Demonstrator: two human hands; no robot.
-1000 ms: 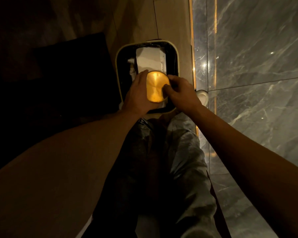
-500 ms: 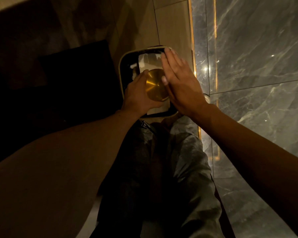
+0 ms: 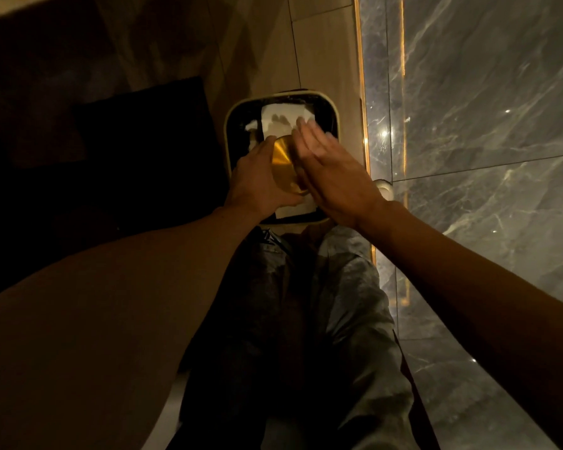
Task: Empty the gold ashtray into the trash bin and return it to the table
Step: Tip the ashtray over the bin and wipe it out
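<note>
My left hand (image 3: 257, 181) grips the round gold ashtray (image 3: 283, 162) and holds it turned over above the trash bin (image 3: 231, 121), its shiny underside facing up. My right hand (image 3: 332, 172) is flat, fingers straight and blurred, right beside the ashtray's right edge and covering part of it. The bin is square with a pale rim and a dark liner. White paper (image 3: 283, 116) lies inside it under the ashtray.
A grey marble wall (image 3: 484, 125) with lit gold strips (image 3: 361, 108) runs close along the right of the bin. A dark mat (image 3: 137, 141) lies on the beige tile floor to the left. My legs in dark trousers (image 3: 306, 319) stand just before the bin.
My right hand let go of the ashtray's edge, opened flat and moved beside the upturned ashtray. The left hand keeps the ashtray over the bin.
</note>
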